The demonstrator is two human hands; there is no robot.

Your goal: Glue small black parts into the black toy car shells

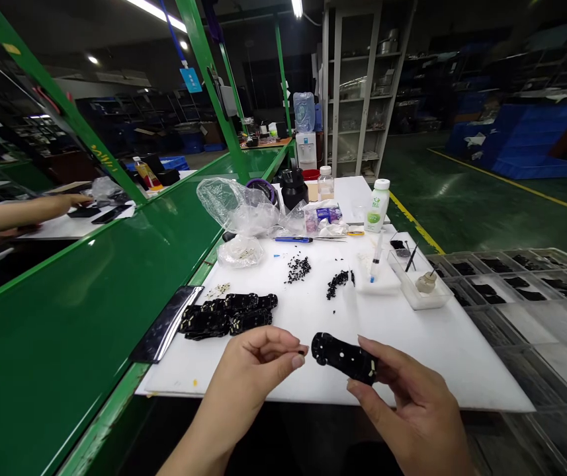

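Between thumb and fingers, my right hand (pixel 407 400) grips a black car-shaped plastic part (pixel 341 356) with small holes and a pale piece at its right end. My left hand (pixel 258 370) is pinched just left of that part, apart from it, with a tiny black piece (pixel 302 352) at its fingertips. Beyond my left hand lies a stack of similar black car-shaped parts (pixel 228 314). Farther back on the white board are two loose piles of tiny black pieces, one in the middle (pixel 298 269) and one to the right (pixel 337 284).
A clear tray (pixel 425 294) with a small jar and a syringe (pixel 376 258) stand at the right. Tweezers and a blue pen-like tool (pixel 293 239), plastic bags (pixel 241 211) and bottles (pixel 377 205) line the back. Left runs a green belt (pixel 114 297); a co-worker's arm (pixel 25 215) is beyond it.
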